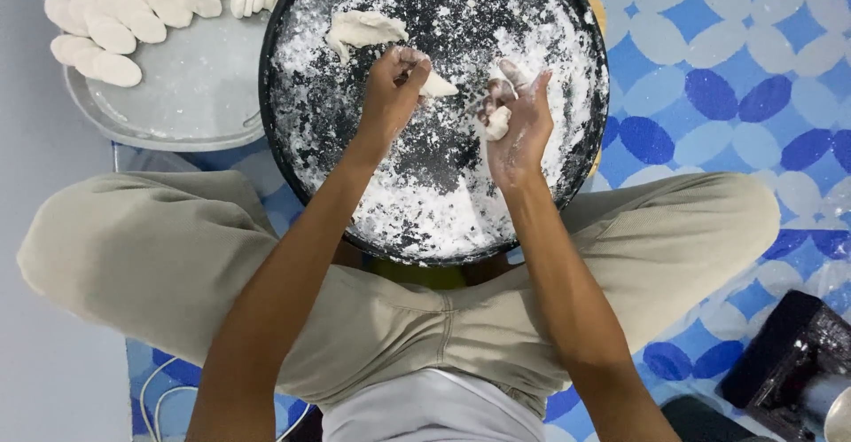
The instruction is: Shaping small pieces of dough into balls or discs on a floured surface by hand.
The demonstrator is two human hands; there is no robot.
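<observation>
At the bottom of the frame a person sits cross-legged on the floor in tan trousers [160, 256] and a white shirt [434, 411]. A dark box [784, 358] sits at the lower right, and a white cable [160, 389] curls at the lower left. Both arms reach up to the middle of the frame, over a big round black tray [284, 154] dusted with white flour. The left hand [393, 96] is curled, and its fingers pinch a small dough piece [438, 86] that sticks out to the right. The right hand [517, 123] is floury too; it is half closed around a small dough lump [498, 123], with two fingers poking up. The two hands are near each other but do not touch. A bigger dough chunk [363, 28] lies on the flour in the upper part of the black tray, just above the left hand. Under it all is a blue patterned mat [727, 78]. At the upper left of the frame a grey tray [191, 92] holds rows of flat white dough ovals [111, 34].
</observation>
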